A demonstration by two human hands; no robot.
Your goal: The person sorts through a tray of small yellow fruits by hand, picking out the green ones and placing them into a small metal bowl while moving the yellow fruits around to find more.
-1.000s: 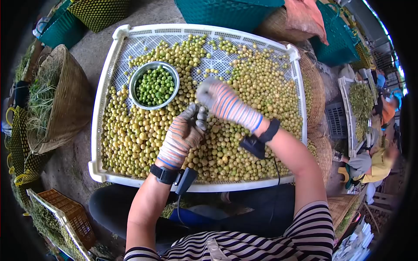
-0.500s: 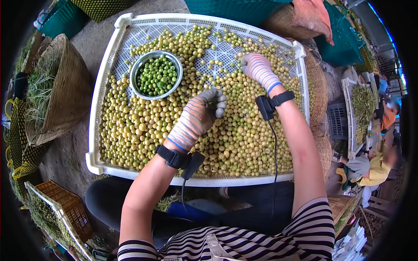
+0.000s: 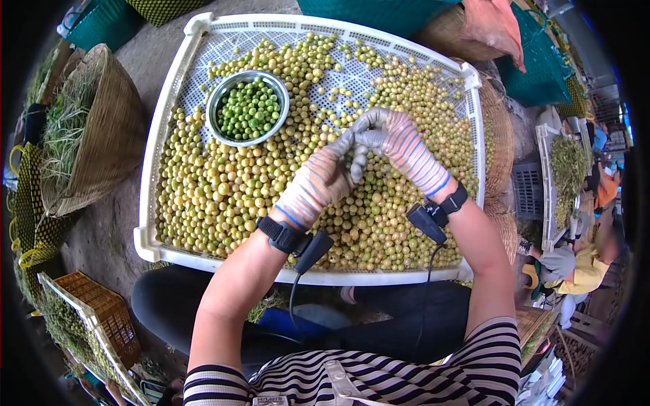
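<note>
A white mesh tray [image 3: 152, 203] bears a wide layer of small round yellow-green fruits [image 3: 223, 176]. Among them, toward the upper left, stands a metal bowl [image 3: 283, 88] with darker green fruits [image 3: 249, 108]. My left hand [image 3: 325, 174], in a striped glove with grey fingers, is curled over the middle of the tray; whatever it holds is hidden by the fingers. My right hand [image 3: 396, 139], gloved alike, meets its fingertips there in a closed pinch, and what lies between them cannot be made out.
A woven basket [image 3: 95, 135] of grassy stems stands at the left, with an orange crate [image 3: 101, 308] below it. Teal baskets [image 3: 535, 74] are at the top right. Another tray [image 3: 547, 176] and a person in yellow [image 3: 586, 271] are at the right.
My right hand has come left and down from the tray's upper right to meet my left hand. My left hand has shifted slightly right. The view has moved a little.
</note>
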